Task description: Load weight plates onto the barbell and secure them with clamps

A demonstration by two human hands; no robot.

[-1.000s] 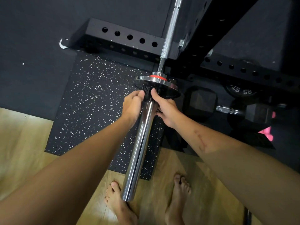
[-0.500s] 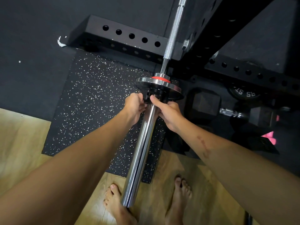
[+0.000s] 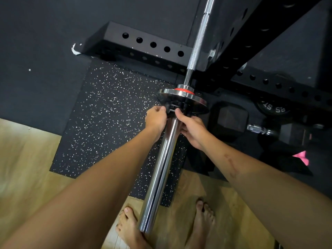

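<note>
Two floor surfaces meet below the barbell sleeve (image 3: pixel 162 169): pale wood boards (image 3: pixel 27 159) nearest the person's bare feet (image 3: pixel 129 229), then a speckled black rubber mat (image 3: pixel 111 123) running up to the perforated black rack base (image 3: pixel 143 45), with dark flooring beyond. A small chrome-rimmed weight plate (image 3: pixel 181 98) sits at the inner end of the sleeve, against the collar with the red ring. The left hand (image 3: pixel 156 119) and right hand (image 3: pixel 193 129) close in from either side on the black clamp (image 3: pixel 173 109) just beside the plate, fingers curled and pinching it, thumbs on top. The outer length of the sleeve is bare chrome. A hex dumbbell (image 3: pixel 231 119) lies to the right, near a pink item (image 3: pixel 302 156)
</note>
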